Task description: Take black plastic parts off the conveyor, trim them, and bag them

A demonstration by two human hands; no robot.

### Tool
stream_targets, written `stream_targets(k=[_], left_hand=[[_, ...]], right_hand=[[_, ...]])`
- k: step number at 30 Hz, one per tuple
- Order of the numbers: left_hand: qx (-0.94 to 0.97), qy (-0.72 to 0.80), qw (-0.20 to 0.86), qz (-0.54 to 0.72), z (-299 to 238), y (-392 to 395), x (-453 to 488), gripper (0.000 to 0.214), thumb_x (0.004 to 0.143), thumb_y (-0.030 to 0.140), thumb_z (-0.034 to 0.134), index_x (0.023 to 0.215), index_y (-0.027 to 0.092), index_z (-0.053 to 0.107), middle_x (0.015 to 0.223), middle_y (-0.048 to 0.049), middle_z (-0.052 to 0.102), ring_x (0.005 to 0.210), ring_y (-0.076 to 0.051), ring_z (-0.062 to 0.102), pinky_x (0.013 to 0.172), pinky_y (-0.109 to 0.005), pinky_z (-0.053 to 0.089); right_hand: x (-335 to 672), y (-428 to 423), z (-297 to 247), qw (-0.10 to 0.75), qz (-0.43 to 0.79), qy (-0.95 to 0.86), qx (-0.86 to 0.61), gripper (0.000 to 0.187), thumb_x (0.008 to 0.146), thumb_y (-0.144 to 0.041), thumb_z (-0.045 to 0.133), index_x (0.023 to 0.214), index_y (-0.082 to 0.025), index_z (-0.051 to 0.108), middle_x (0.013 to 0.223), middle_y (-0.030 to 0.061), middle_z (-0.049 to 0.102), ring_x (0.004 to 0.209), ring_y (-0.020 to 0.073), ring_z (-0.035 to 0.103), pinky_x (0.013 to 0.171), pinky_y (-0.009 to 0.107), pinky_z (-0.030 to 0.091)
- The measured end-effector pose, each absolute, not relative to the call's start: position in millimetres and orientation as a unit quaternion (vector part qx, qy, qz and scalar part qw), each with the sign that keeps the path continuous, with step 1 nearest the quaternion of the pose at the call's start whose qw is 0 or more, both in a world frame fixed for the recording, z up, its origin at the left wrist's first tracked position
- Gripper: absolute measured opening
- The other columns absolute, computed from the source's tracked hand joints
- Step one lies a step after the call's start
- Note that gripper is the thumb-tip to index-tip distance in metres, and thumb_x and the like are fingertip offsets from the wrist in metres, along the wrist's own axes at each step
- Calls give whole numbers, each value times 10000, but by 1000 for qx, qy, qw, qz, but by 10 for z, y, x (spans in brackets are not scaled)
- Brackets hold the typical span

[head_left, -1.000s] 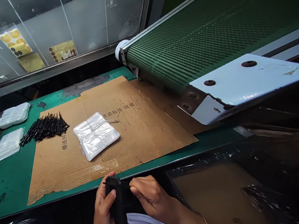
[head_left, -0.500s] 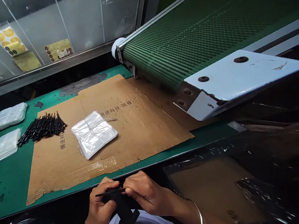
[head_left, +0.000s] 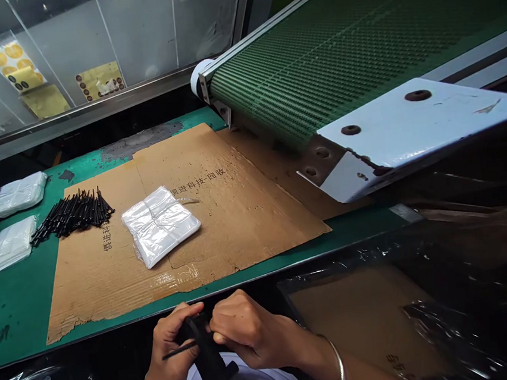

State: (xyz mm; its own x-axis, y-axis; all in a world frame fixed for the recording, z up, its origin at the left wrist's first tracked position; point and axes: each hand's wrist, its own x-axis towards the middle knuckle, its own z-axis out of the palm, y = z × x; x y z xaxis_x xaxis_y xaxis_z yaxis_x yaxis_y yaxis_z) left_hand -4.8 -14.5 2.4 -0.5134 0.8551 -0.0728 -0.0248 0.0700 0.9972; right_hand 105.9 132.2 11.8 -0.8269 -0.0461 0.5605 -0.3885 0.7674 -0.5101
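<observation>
Below the table's front edge, my left hand (head_left: 170, 344) is closed around a black plastic part (head_left: 212, 367) with a small knob low on its side. A thin black rod (head_left: 178, 349) crosses that hand's thumb and points left. My right hand (head_left: 246, 328) is closed, its fingertips at the upper end of the black part; what they pinch is hidden. On the flattened cardboard (head_left: 240, 239) lies a tied stack of clear plastic bags (head_left: 161, 226). To its left is a heap of thin black rods (head_left: 74, 213).
A green conveyor belt (head_left: 312, 59) with a white end plate (head_left: 418, 132) rises at the right. More bag stacks (head_left: 14, 243) sit on the green table (head_left: 14, 308) at the left. A plastic-covered box (head_left: 351, 318) stands at lower right.
The black rod has gone from level across the top of the part to lower down, slanting by the left thumb. The black part has tilted slightly in my hands.
</observation>
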Motion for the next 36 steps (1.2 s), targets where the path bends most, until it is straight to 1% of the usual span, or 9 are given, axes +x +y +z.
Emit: stream_targets(k=[4, 9, 14, 17, 20, 25, 28, 32, 36], left_hand=[[309, 620, 392, 606, -10, -128, -57, 297, 728, 302, 670, 1022, 261, 689, 697, -29, 699, 673, -192, 591, 787, -316, 392], [292, 608, 395, 624, -38, -128, -113, 360, 718, 392, 668, 1037, 225, 680, 688, -48, 698, 655, -191, 583, 656, -285, 418], [341, 644, 360, 583, 4, -106, -158, 302, 731, 249, 665, 1033, 251, 686, 854, -66, 719, 780, -221, 598, 789, -316, 406], [382, 681, 308, 544, 83, -73, -149, 338, 722, 145, 646, 1027, 287, 685, 1003, -65, 688, 918, -249, 569, 841, -327, 387], [410, 690, 266, 534, 158, -23, -131, 418, 726, 99, 618, 1091, 300, 647, 954, -64, 673, 910, -245, 551, 856, -336, 376], [252, 702, 164, 645, 109, 47, -87, 637, 653, 131, 730, 1228, 305, 519, 1193, -52, 557, 1157, -236, 426, 986, -315, 266], [74, 600, 267, 750, 7, 76, 31, 667, 690, 238, 724, 1281, 336, 430, 1270, -24, 516, 1225, -191, 386, 1005, -285, 264], [-79, 349, 473, 805, -34, 162, 208, 386, 736, 395, 657, 1073, 208, 632, 1064, -83, 652, 1067, -231, 546, 935, -341, 405], [-178, 332, 430, 820, 40, 227, 167, 138, 781, 157, 608, 871, 191, 707, 716, -26, 690, 653, -119, 626, 632, -212, 506]], right_hand=[[1164, 1294, 130, 252, 313, -903, 150, 364, 915, -185, 268, 581, -204, 409, 487, -23, 433, 449, 116, 363, 447, 273, 242], [1317, 1268, 162, 227, 322, -906, 153, 401, 936, -215, 244, 601, -192, 463, 486, -8, 460, 445, 123, 366, 437, 288, 237], [1298, 1282, 184, 246, 483, -840, -20, 474, 968, -391, 169, 731, -159, 507, 595, 10, 519, 525, 102, 448, 522, 243, 352], [1207, 1278, 182, 179, 563, -802, -90, 545, 853, -630, 325, 892, -135, 550, 614, -20, 478, 498, 85, 389, 450, 207, 321], [1130, 1267, 158, 137, 584, -796, -81, 556, 747, -686, 460, 729, -141, 569, 539, -64, 335, 462, 64, 279, 405, 196, 238], [1094, 1260, 86, 230, 567, -776, -153, 459, 829, -547, 406, 552, -181, 403, 497, -72, 244, 435, 62, 238, 392, 202, 209], [1067, 1211, 37, 333, 492, -780, -198, 394, 850, -471, 411, 572, -192, 393, 500, -71, 257, 426, 68, 273, 395, 203, 232], [993, 1056, -31, 399, 392, -815, -151, 348, 904, -414, 387, 645, -188, 440, 517, -45, 394, 451, 93, 404, 438, 216, 315], [1015, 969, -32, 383, 389, -835, -67, 441, 946, -476, 205, 796, -174, 489, 616, 16, 544, 541, 129, 523, 507, 237, 399]])
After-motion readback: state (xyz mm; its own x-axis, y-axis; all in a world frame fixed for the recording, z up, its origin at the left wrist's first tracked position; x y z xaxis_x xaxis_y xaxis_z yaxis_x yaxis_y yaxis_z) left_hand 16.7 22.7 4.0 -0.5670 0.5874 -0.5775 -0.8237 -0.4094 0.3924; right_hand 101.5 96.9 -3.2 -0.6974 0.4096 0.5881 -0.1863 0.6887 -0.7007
